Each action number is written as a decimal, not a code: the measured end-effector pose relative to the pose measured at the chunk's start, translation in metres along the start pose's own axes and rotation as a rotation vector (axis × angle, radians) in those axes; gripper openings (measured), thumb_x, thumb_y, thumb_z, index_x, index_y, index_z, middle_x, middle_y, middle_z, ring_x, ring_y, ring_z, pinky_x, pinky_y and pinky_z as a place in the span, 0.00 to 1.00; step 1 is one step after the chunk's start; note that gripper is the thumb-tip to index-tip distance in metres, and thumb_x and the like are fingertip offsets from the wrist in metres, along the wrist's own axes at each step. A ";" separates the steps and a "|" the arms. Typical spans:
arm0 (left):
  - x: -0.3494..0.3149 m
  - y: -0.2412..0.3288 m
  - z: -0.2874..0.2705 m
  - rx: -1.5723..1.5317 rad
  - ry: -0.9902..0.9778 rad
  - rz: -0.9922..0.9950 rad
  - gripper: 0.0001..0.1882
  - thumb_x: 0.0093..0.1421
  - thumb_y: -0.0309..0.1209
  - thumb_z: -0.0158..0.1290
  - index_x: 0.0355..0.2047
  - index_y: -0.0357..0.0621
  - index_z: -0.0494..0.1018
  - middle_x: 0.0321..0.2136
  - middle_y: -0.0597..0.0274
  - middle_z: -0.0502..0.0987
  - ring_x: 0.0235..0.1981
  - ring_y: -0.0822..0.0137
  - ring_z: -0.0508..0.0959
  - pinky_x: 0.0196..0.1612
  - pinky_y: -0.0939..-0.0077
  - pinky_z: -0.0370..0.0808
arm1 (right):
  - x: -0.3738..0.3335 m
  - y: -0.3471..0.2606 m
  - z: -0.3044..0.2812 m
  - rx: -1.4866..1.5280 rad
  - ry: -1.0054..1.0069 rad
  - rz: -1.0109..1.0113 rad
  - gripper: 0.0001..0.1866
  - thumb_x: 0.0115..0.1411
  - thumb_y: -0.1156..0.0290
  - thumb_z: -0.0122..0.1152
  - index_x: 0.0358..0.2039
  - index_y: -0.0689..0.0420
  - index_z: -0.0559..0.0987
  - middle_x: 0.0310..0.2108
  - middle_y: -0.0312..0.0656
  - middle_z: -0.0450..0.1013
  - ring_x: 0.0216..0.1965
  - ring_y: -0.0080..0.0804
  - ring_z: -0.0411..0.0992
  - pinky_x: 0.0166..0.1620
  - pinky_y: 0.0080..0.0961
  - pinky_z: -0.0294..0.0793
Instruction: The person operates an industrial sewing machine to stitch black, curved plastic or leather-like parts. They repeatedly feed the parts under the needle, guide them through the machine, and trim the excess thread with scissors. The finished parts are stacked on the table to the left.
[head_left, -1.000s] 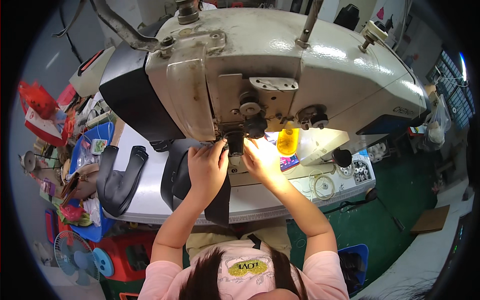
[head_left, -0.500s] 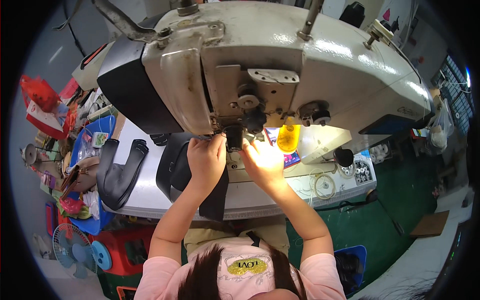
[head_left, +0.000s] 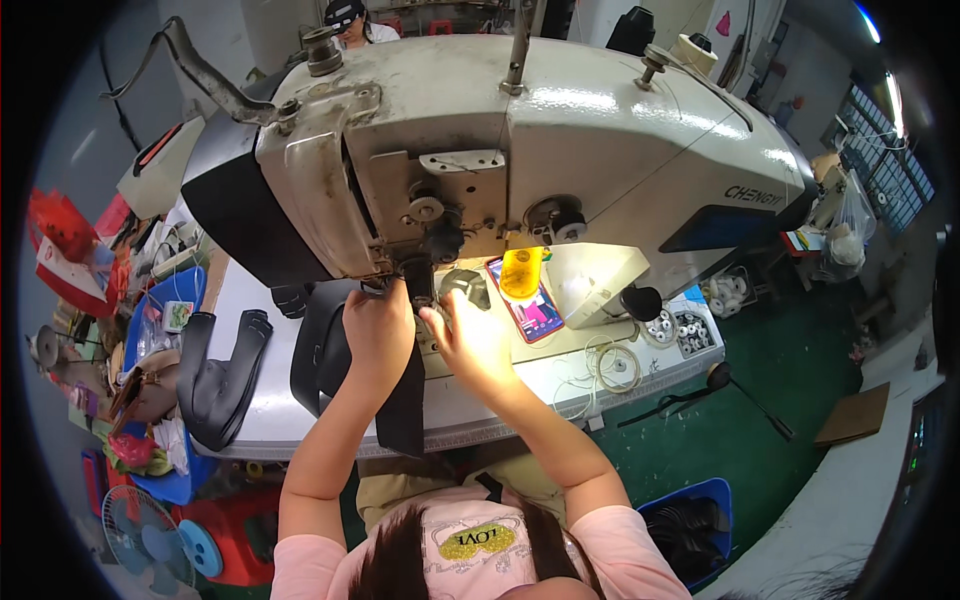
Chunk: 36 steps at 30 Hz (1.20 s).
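At the sewing machine [head_left: 570, 140], my left hand [head_left: 378, 335] is closed on a black strip of material [head_left: 318, 345] just left of the presser foot area. Its fingertips are partly hidden beneath the machine head. The strip lies folded on the table, and one end [head_left: 402, 410] hangs over the front edge. My right hand [head_left: 472, 340] is right of the needle area, thumb and forefinger apart. Beyond its fingertips lies a small dark piece [head_left: 464, 286] on the lit machine bed; whether they touch it I cannot tell.
More black strips [head_left: 222, 380] lie folded on the table at left. Behind my right hand are a phone [head_left: 535, 312] and a yellow bottle [head_left: 521, 272]. A thread coil [head_left: 617, 370] and a bobbin tray [head_left: 692, 332] sit at right. A blue bin [head_left: 690, 525] stands on the floor.
My right hand has drawn away from the presser foot, its thumb and forefinger parting, and the dark piece now shows behind it. My left hand stays by the needle. The whole view has shifted.
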<state>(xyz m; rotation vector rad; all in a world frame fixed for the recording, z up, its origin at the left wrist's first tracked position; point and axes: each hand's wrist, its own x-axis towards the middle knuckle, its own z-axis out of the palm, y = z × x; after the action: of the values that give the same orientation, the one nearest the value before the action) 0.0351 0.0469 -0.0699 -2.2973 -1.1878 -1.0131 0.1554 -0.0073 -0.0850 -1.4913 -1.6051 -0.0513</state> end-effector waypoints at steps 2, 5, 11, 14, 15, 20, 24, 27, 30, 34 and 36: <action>-0.007 0.004 0.002 -0.083 0.069 -0.017 0.07 0.46 0.24 0.51 0.28 0.41 0.71 0.11 0.62 0.68 0.15 0.61 0.70 0.23 0.70 0.64 | -0.010 0.008 -0.013 0.077 0.083 -0.165 0.10 0.47 0.70 0.59 0.20 0.59 0.67 0.12 0.42 0.63 0.12 0.40 0.62 0.18 0.29 0.63; -0.028 0.030 0.006 -0.284 0.071 0.192 0.12 0.40 0.21 0.51 0.29 0.40 0.71 0.20 0.64 0.71 0.19 0.66 0.69 0.22 0.72 0.63 | -0.018 0.016 -0.051 0.222 0.139 -0.369 0.12 0.44 0.76 0.60 0.16 0.57 0.65 0.09 0.37 0.58 0.10 0.33 0.58 0.15 0.25 0.57; -0.102 0.095 0.050 -0.429 -0.372 0.378 0.08 0.39 0.26 0.47 0.23 0.36 0.66 0.24 0.57 0.67 0.28 0.64 0.69 0.30 0.76 0.68 | 0.050 0.016 -0.132 -0.092 0.463 -0.534 0.19 0.44 0.82 0.58 0.39 0.62 0.66 0.24 0.44 0.67 0.16 0.28 0.65 0.18 0.21 0.63; -0.119 0.087 0.066 -0.435 -0.369 0.354 0.06 0.39 0.24 0.46 0.21 0.37 0.65 0.23 0.56 0.66 0.28 0.63 0.69 0.31 0.75 0.69 | 0.069 0.016 -0.141 -0.203 0.388 -0.738 0.20 0.42 0.80 0.59 0.39 0.60 0.69 0.24 0.42 0.68 0.17 0.30 0.66 0.19 0.23 0.65; -0.122 0.085 0.068 -0.466 -0.349 0.351 0.06 0.39 0.23 0.46 0.21 0.37 0.65 0.22 0.55 0.66 0.28 0.62 0.69 0.31 0.74 0.69 | 0.071 0.018 -0.142 -0.239 0.405 -0.768 0.20 0.42 0.80 0.59 0.39 0.59 0.69 0.24 0.42 0.68 0.17 0.31 0.66 0.19 0.24 0.66; -0.115 0.078 0.067 -0.648 -0.434 0.312 0.06 0.40 0.23 0.48 0.20 0.39 0.63 0.22 0.55 0.66 0.28 0.59 0.69 0.31 0.71 0.69 | 0.073 0.012 -0.147 -0.322 0.420 -0.730 0.20 0.40 0.80 0.61 0.37 0.59 0.70 0.23 0.40 0.68 0.19 0.33 0.68 0.21 0.25 0.68; -0.108 0.076 0.066 -0.684 -0.433 0.290 0.07 0.42 0.23 0.49 0.23 0.39 0.63 0.23 0.55 0.65 0.27 0.58 0.69 0.31 0.69 0.69 | 0.059 0.009 -0.148 -0.286 0.461 -0.771 0.19 0.40 0.81 0.62 0.35 0.63 0.70 0.22 0.42 0.70 0.19 0.33 0.69 0.22 0.22 0.69; -0.103 0.075 0.060 -0.639 -0.449 0.292 0.08 0.43 0.23 0.50 0.25 0.39 0.63 0.24 0.55 0.65 0.27 0.57 0.69 0.32 0.68 0.69 | 0.051 0.000 -0.157 -0.220 0.481 -0.748 0.18 0.41 0.80 0.63 0.35 0.65 0.71 0.22 0.44 0.71 0.18 0.32 0.69 0.20 0.21 0.68; -0.101 0.076 0.057 -0.675 -0.457 0.237 0.10 0.43 0.23 0.50 0.28 0.39 0.64 0.25 0.54 0.65 0.29 0.57 0.70 0.33 0.68 0.70 | 0.056 0.006 -0.164 -0.271 0.496 -0.787 0.14 0.47 0.76 0.58 0.36 0.66 0.71 0.22 0.45 0.71 0.18 0.32 0.68 0.20 0.21 0.66; -0.096 0.074 0.042 -0.629 -0.350 0.119 0.13 0.44 0.21 0.50 0.33 0.38 0.65 0.32 0.51 0.70 0.33 0.56 0.72 0.34 0.69 0.71 | 0.052 0.002 -0.180 -0.436 0.623 -0.765 0.11 0.53 0.73 0.53 0.36 0.64 0.73 0.27 0.46 0.69 0.22 0.28 0.65 0.25 0.19 0.64; -0.088 0.074 0.027 -0.719 -0.168 0.052 0.14 0.45 0.19 0.50 0.34 0.38 0.66 0.29 0.52 0.71 0.30 0.55 0.73 0.32 0.70 0.72 | 0.042 -0.010 -0.192 -0.520 0.683 -0.659 0.10 0.53 0.72 0.53 0.36 0.62 0.74 0.28 0.42 0.65 0.24 0.27 0.62 0.28 0.19 0.63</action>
<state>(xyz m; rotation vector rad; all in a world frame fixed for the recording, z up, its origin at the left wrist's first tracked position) 0.0726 -0.0284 -0.1529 -2.9852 -0.9021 -1.4221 0.2628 -0.0893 0.0575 -1.0418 -1.4712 -1.2856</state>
